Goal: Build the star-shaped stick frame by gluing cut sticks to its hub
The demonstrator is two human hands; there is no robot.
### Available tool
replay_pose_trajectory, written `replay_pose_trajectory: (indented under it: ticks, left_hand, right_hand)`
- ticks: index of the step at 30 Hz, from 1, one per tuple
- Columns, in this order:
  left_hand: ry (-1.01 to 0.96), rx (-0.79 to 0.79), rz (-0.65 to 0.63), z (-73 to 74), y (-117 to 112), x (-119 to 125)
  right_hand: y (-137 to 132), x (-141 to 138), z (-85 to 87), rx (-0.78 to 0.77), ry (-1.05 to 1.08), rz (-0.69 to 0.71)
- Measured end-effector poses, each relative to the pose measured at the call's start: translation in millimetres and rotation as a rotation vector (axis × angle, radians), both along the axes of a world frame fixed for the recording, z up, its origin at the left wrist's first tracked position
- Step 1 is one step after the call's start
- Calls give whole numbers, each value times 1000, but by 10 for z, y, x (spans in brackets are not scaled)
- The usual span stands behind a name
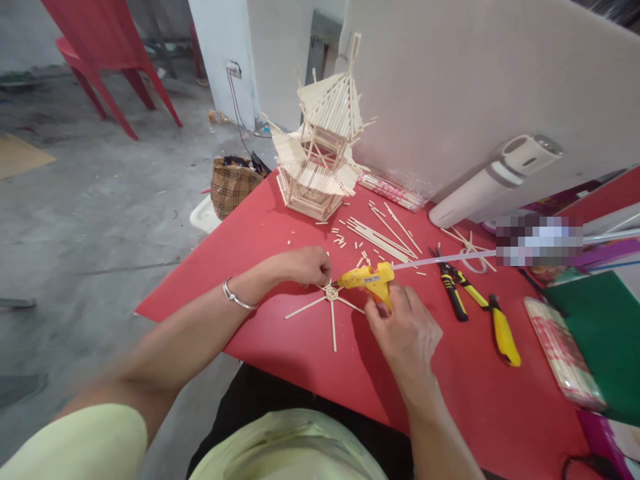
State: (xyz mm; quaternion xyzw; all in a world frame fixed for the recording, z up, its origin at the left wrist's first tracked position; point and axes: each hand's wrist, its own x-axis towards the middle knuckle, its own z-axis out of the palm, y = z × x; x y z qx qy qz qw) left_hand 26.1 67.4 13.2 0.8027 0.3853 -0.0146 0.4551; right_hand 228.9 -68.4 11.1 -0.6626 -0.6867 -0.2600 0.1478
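Observation:
My right hand (405,327) is wrapped round the handle of a yellow glue gun (367,277), with a long clear glue stick (445,259) running out of its back. Its nozzle points left, close to the middle of a star-shaped frame of thin wooden sticks (334,327) lying on the red table (300,340). My left hand (311,265) is closed at the far left side of the frame, fingertips pinched together; what they hold is hidden. Loose sticks (380,239) and short cut pieces (339,239) lie just beyond the glue gun.
A stick-built pagoda (320,150) stands at the table's back corner. To the right are pliers (453,287) with yellow-black handles, a yellow-handled tool (505,333), a white flask (493,180), packed sticks (565,353) and a green sheet (595,333).

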Motion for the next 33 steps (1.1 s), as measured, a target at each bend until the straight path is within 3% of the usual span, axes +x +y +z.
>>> replay_pose_trajectory:
  ticks: [33]
  left_hand:
    - [-10,-13,-4,16,1,-14]
  right_hand:
    - [21,10,-17,-3,32,-4]
